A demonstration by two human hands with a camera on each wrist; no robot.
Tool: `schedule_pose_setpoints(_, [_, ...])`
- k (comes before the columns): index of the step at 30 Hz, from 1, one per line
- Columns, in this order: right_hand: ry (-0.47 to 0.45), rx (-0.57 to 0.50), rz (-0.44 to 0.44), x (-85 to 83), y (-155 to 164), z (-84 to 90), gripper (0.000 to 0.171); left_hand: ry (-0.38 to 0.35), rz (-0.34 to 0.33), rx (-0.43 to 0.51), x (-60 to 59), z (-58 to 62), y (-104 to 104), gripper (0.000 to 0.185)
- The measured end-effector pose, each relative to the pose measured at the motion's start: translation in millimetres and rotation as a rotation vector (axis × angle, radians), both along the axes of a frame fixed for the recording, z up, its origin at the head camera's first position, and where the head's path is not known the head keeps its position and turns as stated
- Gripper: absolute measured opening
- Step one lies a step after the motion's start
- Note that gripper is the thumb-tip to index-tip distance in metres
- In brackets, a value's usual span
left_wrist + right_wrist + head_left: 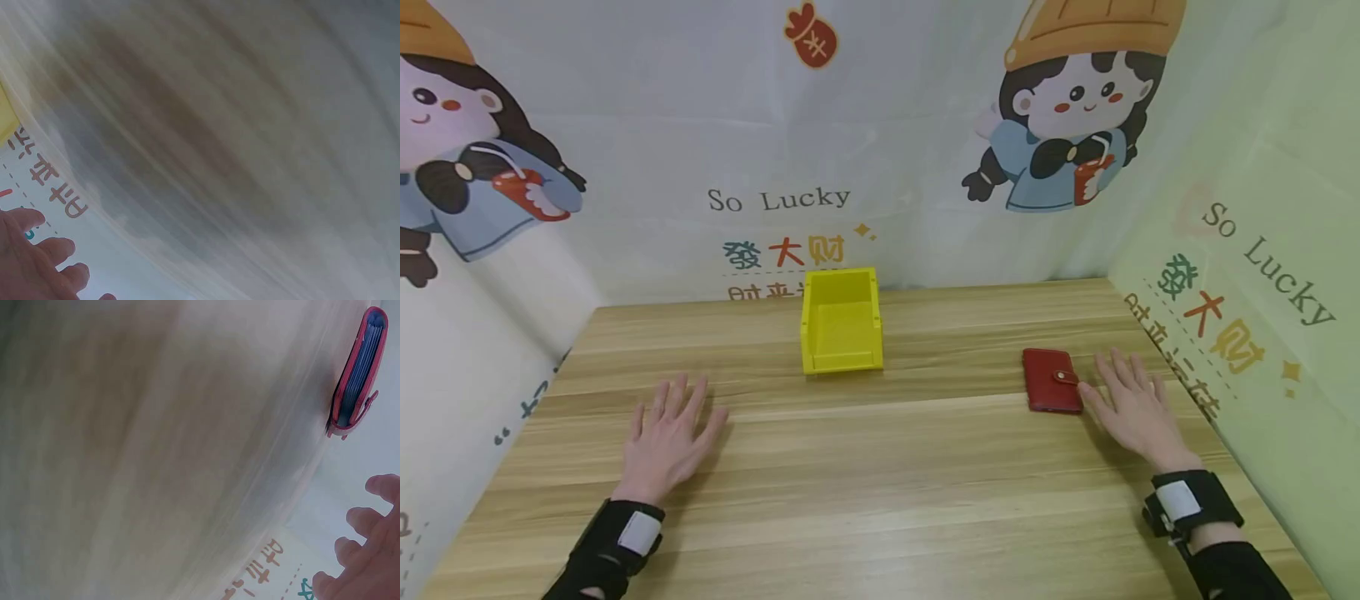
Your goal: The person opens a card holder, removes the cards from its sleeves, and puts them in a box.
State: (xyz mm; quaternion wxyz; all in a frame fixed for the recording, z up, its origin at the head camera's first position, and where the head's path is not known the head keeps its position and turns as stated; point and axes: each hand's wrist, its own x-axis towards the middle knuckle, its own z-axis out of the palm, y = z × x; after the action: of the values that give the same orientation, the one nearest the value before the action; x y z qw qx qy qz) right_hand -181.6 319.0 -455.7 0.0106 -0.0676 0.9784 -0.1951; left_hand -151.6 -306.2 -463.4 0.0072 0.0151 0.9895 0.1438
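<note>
A red wallet [1049,381] with a snap strap lies flat on the right part of the table. My right hand [1137,412] is just to its right, fingers spread, the thumb close to the strap side. In the right wrist view the wallet [357,372] shows its edge with layered inner sleeves, apart from the fingertips [362,520]. On the left of the table my left hand [664,442] is spread palm down and holds nothing. Between the hands, farther back, stands a yellow plastic bin [842,325] with its open front facing me.
The wooden table [880,483] meets a printed cloth backdrop [917,150] at its back edge. Similar cloth walls rise along the left side and the right side [1285,275]. Black straps with small white patches sit on both wrists.
</note>
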Motion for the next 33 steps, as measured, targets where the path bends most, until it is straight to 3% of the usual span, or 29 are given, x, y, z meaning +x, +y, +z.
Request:
schedule_pose_setpoints(26, [-0.024,-0.014,0.0,3.2,-5,-2.3,0.079,-0.035,-0.027,0.023,-3.3,-5.3,11,0.082])
schedule_pose_setpoints(33, [-0.031,-0.089,-0.015,0.4,-8,-2.7,0.078,-0.055,-0.05,0.071,-5.3,-1.3,31,0.082])
